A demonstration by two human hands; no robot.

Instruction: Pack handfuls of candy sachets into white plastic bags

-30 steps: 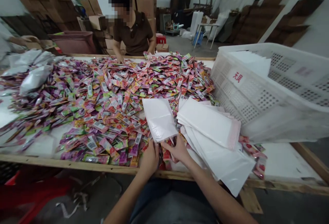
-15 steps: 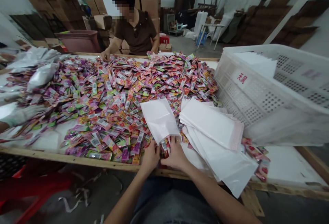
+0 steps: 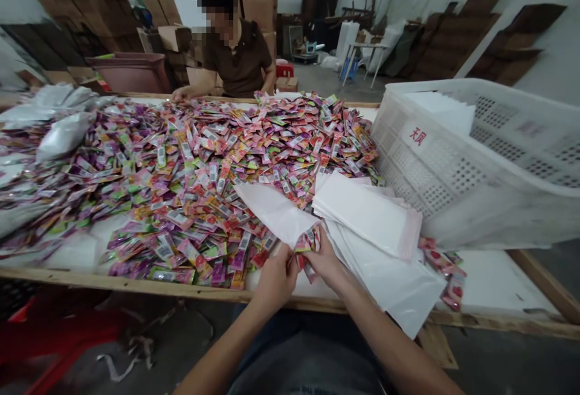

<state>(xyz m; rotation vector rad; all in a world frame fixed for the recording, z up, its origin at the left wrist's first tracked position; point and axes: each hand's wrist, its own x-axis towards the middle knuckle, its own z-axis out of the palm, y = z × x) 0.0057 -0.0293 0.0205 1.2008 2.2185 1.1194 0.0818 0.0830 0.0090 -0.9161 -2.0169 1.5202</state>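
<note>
Head view: left fingers pinched on white bag; right fingers curled round sachets.

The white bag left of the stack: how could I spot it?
Start at the big white basket on the right, then move left past the stack of flat bags. Just left is the white bag. Unlike those neighbours, it lies aslant, with colourful packets bunched at its near end.

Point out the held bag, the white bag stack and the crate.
Held bag [image 3: 280,211], head view: middle of its white face.
White bag stack [image 3: 362,212], head view: the top bag's face.
Crate [image 3: 446,180], head view: its near outer wall.
</note>
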